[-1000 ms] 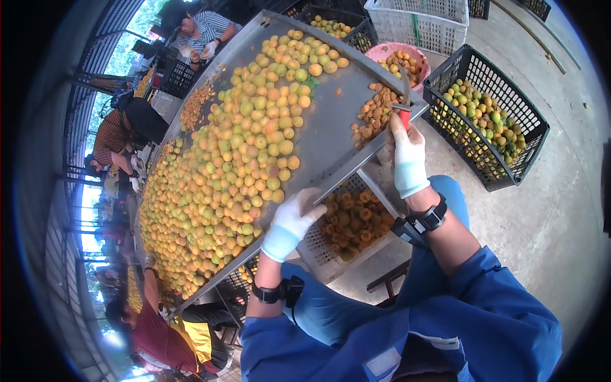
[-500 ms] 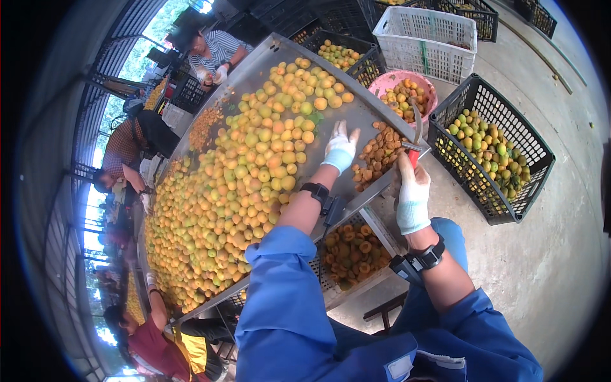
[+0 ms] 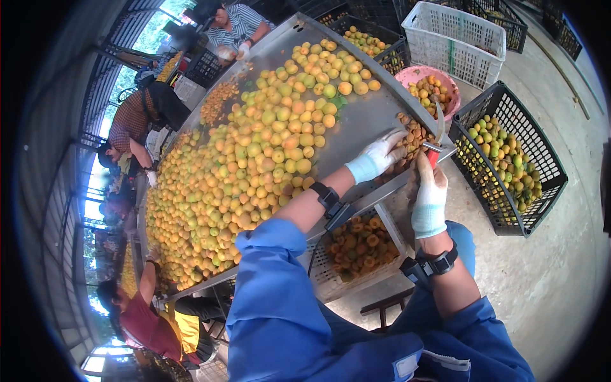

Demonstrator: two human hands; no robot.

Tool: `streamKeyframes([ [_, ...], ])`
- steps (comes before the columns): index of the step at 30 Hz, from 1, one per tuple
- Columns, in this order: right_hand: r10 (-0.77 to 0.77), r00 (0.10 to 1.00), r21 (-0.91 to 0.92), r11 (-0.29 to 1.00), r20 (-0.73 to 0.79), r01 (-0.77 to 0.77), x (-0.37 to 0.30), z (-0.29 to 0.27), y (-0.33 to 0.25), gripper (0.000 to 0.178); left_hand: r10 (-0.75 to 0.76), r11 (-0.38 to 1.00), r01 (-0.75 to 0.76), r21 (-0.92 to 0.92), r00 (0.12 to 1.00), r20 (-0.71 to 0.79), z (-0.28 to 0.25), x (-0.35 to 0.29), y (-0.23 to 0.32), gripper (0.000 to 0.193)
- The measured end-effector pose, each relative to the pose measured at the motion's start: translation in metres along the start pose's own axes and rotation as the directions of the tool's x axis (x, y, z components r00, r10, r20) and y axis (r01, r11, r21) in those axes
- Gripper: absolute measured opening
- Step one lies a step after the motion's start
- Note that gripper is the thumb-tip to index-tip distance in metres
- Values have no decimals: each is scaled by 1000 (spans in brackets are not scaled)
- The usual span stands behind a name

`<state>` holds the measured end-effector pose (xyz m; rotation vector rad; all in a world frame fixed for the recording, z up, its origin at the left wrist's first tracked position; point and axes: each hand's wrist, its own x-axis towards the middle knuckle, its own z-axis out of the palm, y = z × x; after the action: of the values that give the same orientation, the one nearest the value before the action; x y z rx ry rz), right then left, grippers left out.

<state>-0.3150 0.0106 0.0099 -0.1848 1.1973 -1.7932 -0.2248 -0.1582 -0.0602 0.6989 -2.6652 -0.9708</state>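
Observation:
A long metal sorting table (image 3: pixel 366 121) is heaped with yellow-orange round fruits (image 3: pixel 254 159). My left hand (image 3: pixel 379 156), in a white glove, reaches across the table's near corner and rests on a small pile of cut fruit halves (image 3: pixel 414 137). My right hand (image 3: pixel 428 194), also gloved, grips a knife (image 3: pixel 438 130) with a red handle and curved blade, held upright at the table's edge just right of the pile. Both wrists carry black bands.
A white crate of cut fruit (image 3: pixel 356 251) sits under the table edge. A black crate of whole fruit (image 3: pixel 506 159) stands at right, with a pink basin (image 3: pixel 429 86) and a white basket (image 3: pixel 455 35) beyond. Other people work along the table's far side and end.
My left hand has moved from the table's near edge up across the metal surface to the cut fruit pile. My right hand with the knife stays near the table corner.

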Motion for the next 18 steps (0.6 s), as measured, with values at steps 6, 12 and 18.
streamKeyframes([
  [6,27,998,86,996,64,-32,-1,5,-4,27,-379,922,375,-91,833,-403,-87,12,-34,33],
  [12,50,998,-66,997,35,-48,1,16,2,27,-264,609,564,558,807,-528,-166,-16,-151,40],
  [18,34,999,-79,996,19,-33,6,19,2,27,-315,498,526,690,851,-421,-172,-22,-163,46],
])
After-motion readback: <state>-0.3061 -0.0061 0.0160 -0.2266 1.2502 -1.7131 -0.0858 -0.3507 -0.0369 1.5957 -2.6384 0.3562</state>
